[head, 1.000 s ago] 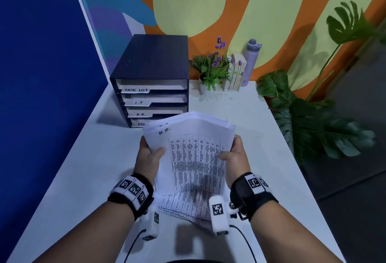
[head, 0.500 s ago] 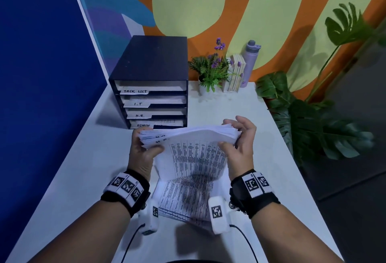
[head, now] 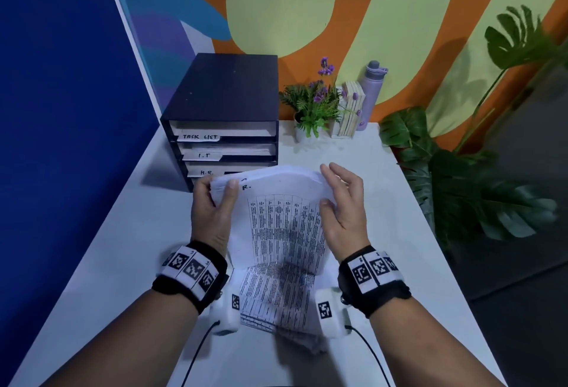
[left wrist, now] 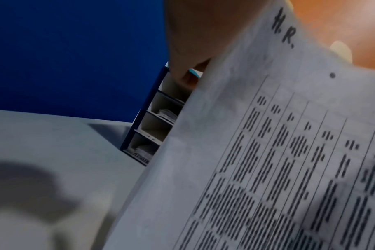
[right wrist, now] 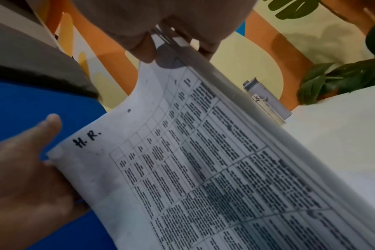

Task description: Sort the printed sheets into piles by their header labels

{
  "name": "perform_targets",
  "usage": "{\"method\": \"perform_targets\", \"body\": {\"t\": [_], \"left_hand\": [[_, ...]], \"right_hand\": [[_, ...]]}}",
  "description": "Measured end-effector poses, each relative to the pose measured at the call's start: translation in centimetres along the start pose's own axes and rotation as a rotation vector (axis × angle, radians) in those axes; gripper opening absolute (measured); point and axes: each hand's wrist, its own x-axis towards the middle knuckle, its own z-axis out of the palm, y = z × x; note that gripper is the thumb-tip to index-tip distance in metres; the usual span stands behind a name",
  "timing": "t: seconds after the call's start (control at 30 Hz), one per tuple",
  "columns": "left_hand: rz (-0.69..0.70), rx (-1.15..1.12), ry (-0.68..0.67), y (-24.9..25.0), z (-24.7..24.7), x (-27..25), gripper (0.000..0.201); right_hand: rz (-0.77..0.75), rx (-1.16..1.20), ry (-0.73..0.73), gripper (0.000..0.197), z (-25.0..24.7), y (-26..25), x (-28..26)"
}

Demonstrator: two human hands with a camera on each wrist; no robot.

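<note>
A thick stack of printed sheets (head: 282, 233) stands bent over the white table (head: 123, 248), its top edge curled away from me. The front sheet (right wrist: 182, 169) carries a table of text and a handwritten "H.R." header (left wrist: 284, 32). My left hand (head: 215, 205) grips the stack's top left corner, thumb on the front. My right hand (head: 341, 202) pinches the top right edge between thumb and fingers, the outer fingers spread. Behind the sheets stands a dark sorter (head: 224, 122) with trays labelled TASK LIST, I.T and H.R.; its lowest tray is hidden by the stack.
A small potted plant (head: 313, 107), a few books (head: 350, 110) and a lilac bottle (head: 370, 94) stand at the table's back edge. A blue wall (head: 61, 110) runs along the left. Large green leaves (head: 461, 186) hang past the table's right edge.
The stack's top has bent further away from me and both hands have risen toward the sorter. My right hand shifted from the sheet's side to pinching its top edge.
</note>
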Motion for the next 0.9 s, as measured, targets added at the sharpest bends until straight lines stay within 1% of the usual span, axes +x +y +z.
{"method": "perform_targets", "body": {"t": [0.1,0.17,0.23,0.33,0.4,0.43,0.5,0.57,0.6,0.67,0.73,0.77,0.83,0.9], "left_hand": [[0.034,0.133,0.166,1.2,1.3,1.1,0.019],[0.008,0.135,0.212,1.7,1.9,2.0,0.012],[0.000,0.148,0.222,1.5,2.0,2.6,0.014],[0.075,0.230,0.163,1.3,1.9,2.7,0.018],[0.096,0.162,0.084,1.3,1.7,2.2,0.018],[0.094,0.104,0.026,1.1,1.4,2.0,0.021],[0.086,0.051,-0.123,0.3,0.2,1.8,0.040],[-0.008,0.077,-0.233,-1.2,-1.4,1.8,0.065],[-0.080,0.084,-0.261,-1.8,-1.9,1.7,0.071],[-0.184,0.128,-0.244,-2.9,-2.2,1.6,0.067],[-0.203,0.176,-0.204,-3.4,-1.8,1.6,0.055],[-0.206,0.164,-0.196,-3.5,-1.6,1.6,0.050],[-0.206,0.118,-0.186,-3.5,-1.2,1.7,0.046],[-0.179,0.096,-0.177,-3.1,-0.9,1.6,0.042]], "right_hand": [[-0.048,-0.005,0.010,0.048,-0.2,0.0,0.3],[-0.033,0.045,0.034,0.046,-0.3,-0.1,0.5],[0.026,0.119,0.050,0.043,-0.1,-0.4,0.6],[0.222,0.301,0.030,0.047,0.2,-1.0,0.3],[0.340,0.452,0.061,0.053,0.4,-0.8,0.1],[0.387,0.520,0.090,0.054,0.5,-0.6,0.2],[0.446,0.607,0.133,0.052,0.4,-0.3,0.4],[0.459,0.631,0.149,0.053,0.3,-0.2,0.5],[0.472,0.630,0.153,0.054,0.3,0.1,0.5],[0.516,0.622,0.152,0.055,0.4,0.7,0.4],[0.560,0.611,0.145,0.050,0.9,1.2,0.1],[0.560,0.597,0.150,0.047,1.2,1.3,-0.1],[0.504,0.525,0.167,0.045,1.7,1.1,-0.4],[0.423,0.407,0.168,0.048,1.9,0.7,-0.5]]}}
